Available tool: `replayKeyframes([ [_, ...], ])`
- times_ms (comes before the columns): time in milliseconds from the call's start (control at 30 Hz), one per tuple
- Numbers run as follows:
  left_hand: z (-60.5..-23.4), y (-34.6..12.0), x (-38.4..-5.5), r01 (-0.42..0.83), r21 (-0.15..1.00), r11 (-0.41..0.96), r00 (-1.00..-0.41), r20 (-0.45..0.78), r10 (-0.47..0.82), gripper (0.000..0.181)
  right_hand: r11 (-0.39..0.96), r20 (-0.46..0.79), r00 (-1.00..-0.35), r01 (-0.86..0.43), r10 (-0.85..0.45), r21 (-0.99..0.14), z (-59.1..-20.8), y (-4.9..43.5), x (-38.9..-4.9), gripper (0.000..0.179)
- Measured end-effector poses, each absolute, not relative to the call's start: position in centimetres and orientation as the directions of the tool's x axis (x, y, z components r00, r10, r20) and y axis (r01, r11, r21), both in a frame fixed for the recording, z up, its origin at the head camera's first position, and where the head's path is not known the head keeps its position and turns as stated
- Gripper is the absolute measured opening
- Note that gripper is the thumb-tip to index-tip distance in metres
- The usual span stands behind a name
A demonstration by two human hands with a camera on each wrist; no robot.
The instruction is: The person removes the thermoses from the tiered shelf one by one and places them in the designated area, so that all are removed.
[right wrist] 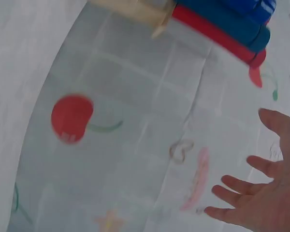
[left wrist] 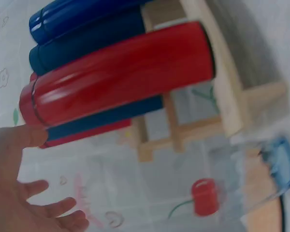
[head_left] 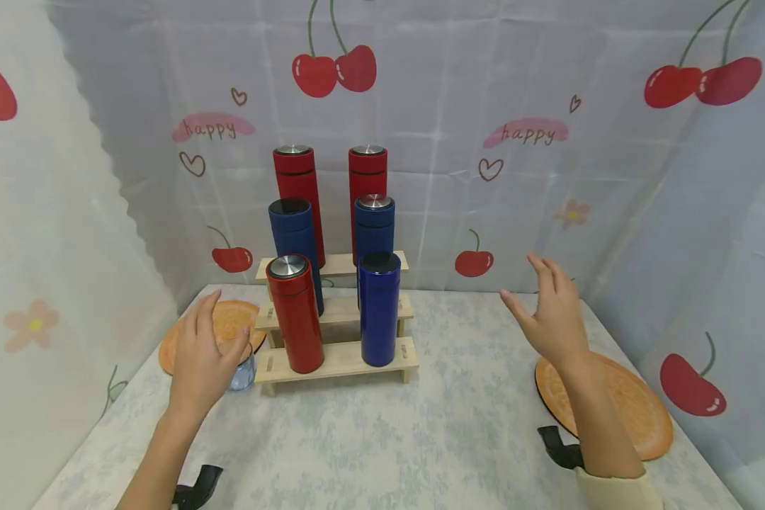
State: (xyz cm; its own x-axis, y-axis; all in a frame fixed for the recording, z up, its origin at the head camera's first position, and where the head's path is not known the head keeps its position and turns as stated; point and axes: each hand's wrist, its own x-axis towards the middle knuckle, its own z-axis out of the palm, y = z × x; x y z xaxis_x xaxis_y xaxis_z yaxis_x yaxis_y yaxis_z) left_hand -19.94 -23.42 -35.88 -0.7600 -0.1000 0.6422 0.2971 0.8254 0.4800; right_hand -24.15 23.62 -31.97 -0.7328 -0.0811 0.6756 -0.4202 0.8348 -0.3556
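at the left of a pale, mottled worktop (head_left: 459,425), a round orange mat (head_left: 236,315) lies partly hidden behind a person's left hand (head_left: 202,358), which is raised and wide open, thumb apart from the fingers, with nothing in its hold. a clear, blue-tinted vessel (head_left: 245,375), partly covered by the same hand, shows near the wooden stand (head_left: 341,361), whose three steps carry six upright bottles, two to a step. in the left column, the rear red bottle (head_left: 301,184) and the middle blue bottle (head_left: 291,232) rise behind the front red bottle (head_left: 297,319), silver-topped and nearest the left hand. in the right column, another red bottle (head_left: 367,175) stands at the back, a silver-topped blue bottle (head_left: 374,234) on the middle step and a glossy, dark-topped blue bottle (head_left: 380,319) on the lowest. farther right, well apart from the stand, the right hand (head_left: 554,322) is raised, fingers extended, thumb spread and grasp empty, while a second orange mat (head_left: 637,404) lies partly behind the forearm. a cherry-printed curtain (head_left: 433,177) hangs behind.
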Motion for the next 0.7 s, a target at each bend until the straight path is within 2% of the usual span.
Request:
replayKeyframes([
  [67,-37.0,-22.7,-20.0,0.345,0.546,0.764,-0.722,0.674,-0.157,0.064,0.787,0.740,-0.667,-0.500,-0.084,-0.362,-32.0,21.6,-24.6,0.067],
  [167,-39.1,-21.2,-19.9,0.380,0.630,0.677,-0.705,0.671,-0.228,0.060,0.712,0.796,-0.598,-0.599,-0.093,-0.367,-32.2,18.5,-25.1,0.065],
  [300,-42.1,-19.2,-19.9,0.386,0.719,0.578,-0.741,0.615,-0.271,0.060,0.624,0.829,-0.550,-0.685,-0.104,-0.376,-33.2,15.0,-25.8,0.071],
  [467,-45.3,-18.6,-20.5,0.347,0.789,0.507,-0.810,0.525,-0.262,0.058,0.550,0.805,-0.579,-0.718,-0.130,-0.427,-35.3,11.8,-26.8,0.088],
  [700,-47.8,-19.5,-21.4,0.302,0.763,0.572,-0.850,0.487,-0.200,0.055,0.503,0.722,-0.672,-0.687,-0.164,-0.525,-39.0,8.9,-27.7,0.101],
])
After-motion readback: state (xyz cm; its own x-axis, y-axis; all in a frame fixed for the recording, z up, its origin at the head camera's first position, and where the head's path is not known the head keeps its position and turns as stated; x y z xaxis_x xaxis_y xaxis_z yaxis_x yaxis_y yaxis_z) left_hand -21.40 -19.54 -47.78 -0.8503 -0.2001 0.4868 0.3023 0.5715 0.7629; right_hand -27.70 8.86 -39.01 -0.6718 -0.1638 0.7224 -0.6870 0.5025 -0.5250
